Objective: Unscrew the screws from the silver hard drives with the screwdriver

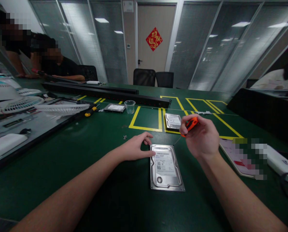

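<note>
A silver hard drive lies label up on the green table in front of me. My left hand rests on the table at the drive's upper left edge, fingers stretched out and touching its side. My right hand is closed around an orange-handled screwdriver. Its thin shaft slants down to the drive's upper right corner.
A second hard drive lies inside yellow tape boxes, a third beside a clear plastic cup. A loose screw, a yellow screwdriver, long black strips, fan parts and seated people surround the area.
</note>
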`<action>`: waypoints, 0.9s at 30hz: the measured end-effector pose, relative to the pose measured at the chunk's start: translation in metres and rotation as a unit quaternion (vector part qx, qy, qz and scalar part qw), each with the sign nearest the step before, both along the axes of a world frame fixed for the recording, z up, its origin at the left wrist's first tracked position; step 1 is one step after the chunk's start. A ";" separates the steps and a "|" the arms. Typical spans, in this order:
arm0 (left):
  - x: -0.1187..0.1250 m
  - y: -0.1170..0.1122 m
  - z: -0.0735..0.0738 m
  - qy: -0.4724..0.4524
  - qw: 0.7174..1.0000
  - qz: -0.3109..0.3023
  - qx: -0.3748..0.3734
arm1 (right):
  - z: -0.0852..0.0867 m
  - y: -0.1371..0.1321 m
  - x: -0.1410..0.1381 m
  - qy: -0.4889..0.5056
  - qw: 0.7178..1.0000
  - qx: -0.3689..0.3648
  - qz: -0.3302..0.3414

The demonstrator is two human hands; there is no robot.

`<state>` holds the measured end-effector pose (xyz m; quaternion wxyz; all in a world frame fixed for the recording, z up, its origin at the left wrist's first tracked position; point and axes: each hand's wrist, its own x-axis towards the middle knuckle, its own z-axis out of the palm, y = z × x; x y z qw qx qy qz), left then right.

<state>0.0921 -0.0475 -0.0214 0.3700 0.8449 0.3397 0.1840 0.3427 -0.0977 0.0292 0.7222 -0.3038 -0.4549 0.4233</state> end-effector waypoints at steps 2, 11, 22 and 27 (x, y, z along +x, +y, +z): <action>0.000 0.000 0.000 0.000 1.000 0.001 -0.002 | 0.000 0.000 -0.002 0.001 1.000 -0.002 -0.011; -0.001 0.001 -0.001 0.006 1.000 0.001 -0.005 | 0.003 -0.002 -0.004 0.015 1.000 0.005 0.003; -0.001 0.001 -0.001 0.006 1.000 0.002 -0.005 | 0.002 -0.003 -0.006 0.014 1.000 -0.004 -0.026; -0.001 0.000 -0.001 0.007 1.000 -0.001 -0.008 | 0.002 -0.001 -0.005 0.021 1.000 0.005 0.001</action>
